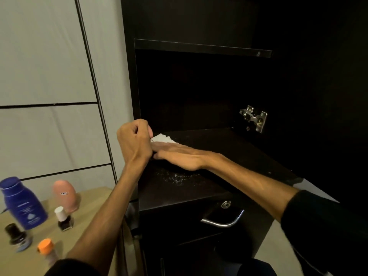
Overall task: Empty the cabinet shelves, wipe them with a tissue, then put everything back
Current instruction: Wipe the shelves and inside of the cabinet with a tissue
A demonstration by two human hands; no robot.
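Counted: two hands, one tissue, five containers, two shelves

Two hands, the left hand (pixel 135 140) and the right hand (pixel 177 156), with one white tissue (pixel 162 138) between them under the right fingers; down to the left of the left hand, five containers on one wooden table (pixel 95 198): one blue lotion bottle (pixel 23 206), one pink bottle (pixel 64 195), two dark nail polish bottles (pixel 64 219) (pixel 17 235), one orange-capped bottle (pixel 46 249); two shelves, the lower shelf (pixel 229 148) beneath the hands, the upper shelf (pixel 203 48) above them; one metal hinge (pixel 253 117) right of the hands; one drawer handle (pixel 223 221) below the right forearm.
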